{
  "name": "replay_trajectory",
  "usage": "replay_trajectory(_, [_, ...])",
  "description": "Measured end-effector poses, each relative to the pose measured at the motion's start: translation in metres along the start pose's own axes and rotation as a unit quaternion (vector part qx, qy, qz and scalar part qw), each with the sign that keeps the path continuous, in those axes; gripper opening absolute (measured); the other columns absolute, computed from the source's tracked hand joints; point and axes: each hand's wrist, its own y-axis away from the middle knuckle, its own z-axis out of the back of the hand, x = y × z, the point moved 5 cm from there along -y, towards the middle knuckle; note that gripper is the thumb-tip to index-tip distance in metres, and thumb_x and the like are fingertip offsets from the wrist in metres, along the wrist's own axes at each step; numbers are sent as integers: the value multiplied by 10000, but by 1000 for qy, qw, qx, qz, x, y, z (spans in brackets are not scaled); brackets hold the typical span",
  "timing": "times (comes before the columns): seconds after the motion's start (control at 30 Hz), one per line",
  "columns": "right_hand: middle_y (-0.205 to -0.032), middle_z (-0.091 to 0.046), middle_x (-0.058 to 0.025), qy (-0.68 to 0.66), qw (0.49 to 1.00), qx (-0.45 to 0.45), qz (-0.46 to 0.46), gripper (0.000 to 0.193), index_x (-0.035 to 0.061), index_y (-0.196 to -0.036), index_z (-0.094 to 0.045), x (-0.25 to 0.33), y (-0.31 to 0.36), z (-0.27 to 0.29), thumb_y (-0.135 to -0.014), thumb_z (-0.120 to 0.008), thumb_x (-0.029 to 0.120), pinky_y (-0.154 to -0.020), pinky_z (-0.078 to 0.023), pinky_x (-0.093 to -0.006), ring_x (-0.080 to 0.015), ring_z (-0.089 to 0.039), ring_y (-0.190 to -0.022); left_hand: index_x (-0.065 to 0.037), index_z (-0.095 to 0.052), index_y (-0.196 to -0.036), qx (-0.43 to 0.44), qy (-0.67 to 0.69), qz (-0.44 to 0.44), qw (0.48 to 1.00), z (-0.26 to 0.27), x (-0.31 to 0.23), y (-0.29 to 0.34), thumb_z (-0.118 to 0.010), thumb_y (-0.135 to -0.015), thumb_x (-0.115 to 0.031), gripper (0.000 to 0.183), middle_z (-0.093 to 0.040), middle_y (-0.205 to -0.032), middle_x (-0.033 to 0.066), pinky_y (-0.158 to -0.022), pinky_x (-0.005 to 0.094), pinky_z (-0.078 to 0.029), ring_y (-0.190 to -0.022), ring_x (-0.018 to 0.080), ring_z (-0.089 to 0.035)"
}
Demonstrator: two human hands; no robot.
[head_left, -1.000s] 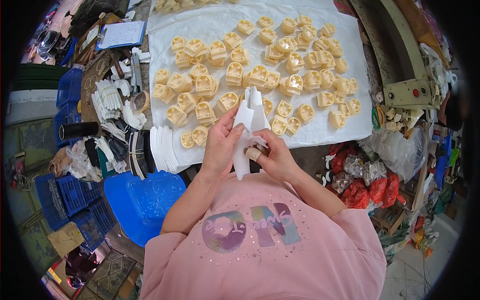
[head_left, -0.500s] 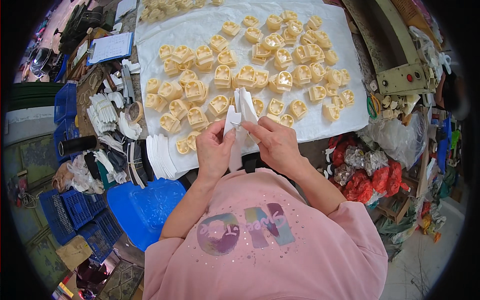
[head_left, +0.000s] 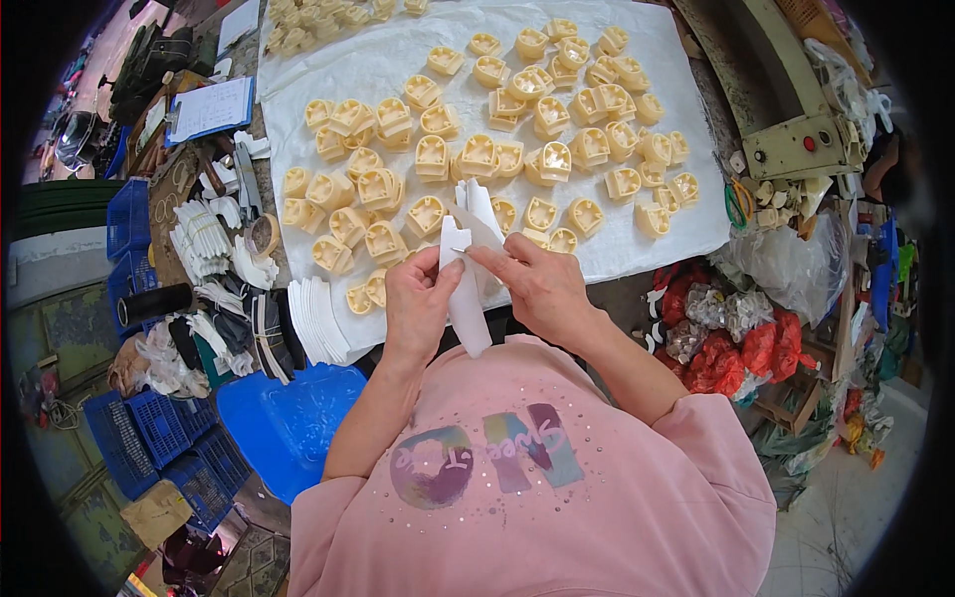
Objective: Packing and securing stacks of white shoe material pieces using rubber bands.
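Both hands meet in front of my chest, just over the near edge of the table. My left hand [head_left: 416, 303] pinches a long white strip [head_left: 464, 308] between thumb and fingers; its tapered lower end hangs toward my shirt. Close against it, my right hand [head_left: 547, 289] is closed on more white strips [head_left: 481, 207], which stick up past the fingers. The right index fingertip lies at the left-hand strip, by a small dark mark or tip I cannot make out. Several cream, hollow D-shaped pieces [head_left: 478, 156], like shoe heels, stand in loose clusters beyond the hands.
A white sheet [head_left: 686, 239] covers the table. At its left front lies a fanned stack of white strips [head_left: 316, 318], with a blue plastic stool [head_left: 288, 423] below. Bundled strips [head_left: 204, 237] and a clipboard [head_left: 211, 107] lie left; scissors [head_left: 738, 204] and red bags [head_left: 716, 368] are right.
The left-hand strip has turned a little, and its lower end now shows further down. Both hands stay close together. The whole view has shifted slightly.
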Motion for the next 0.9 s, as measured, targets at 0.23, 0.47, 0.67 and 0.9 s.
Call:
replay_trajectory(0.23, [-756, -522, -31, -89, 994, -64, 13, 446, 194, -1079, -576, 1, -3, -2, -677, -577, 0, -457, -444, -356, -235, -560, -561, 35, -608, -934, 62, -66, 26, 996, -8, 11, -2, -515, -823, -6, 151, -610, -808, 29, -618, 209, -439, -680, 59, -543])
replay_trajectory(0.47, [-960, -591, -104, -365, 930, -5, -38, 489, 114, -1098, -558, -19, -7, -12, -660, -460, -79, -699, -474, -326, -255, -587, -849, 1, -593, -853, 39, 120, 45, 991, -11, 11, -6, -464, -902, -120, 184, -559, -705, -11, -539, 206, -406, -590, 40, -480])
replay_trajectory(0.67, [-898, -615, -146, -499, 829, 250, -23, 552, 128, -1133, -559, 3, 11, 15, -640, -410, -69, -707, -468, -326, -236, -600, -816, -25, -551, -790, -19, 111, 44, 993, -2, 21, -17, -455, -929, -175, 226, -544, -730, -18, -558, 207, -383, -602, 31, -451])
replay_trajectory(0.9, [-854, -652, -114, 190, 845, 475, -158, 276, 206, -969, -641, -129, 116, -34, -724, -533, 142, -679, -506, -396, -288, -635, -821, 19, -582, -968, -39, 11, 0, 999, 4, 39, -63, -480, -913, -128, 187, -598, -793, 21, -581, 227, -456, -633, 75, -537])
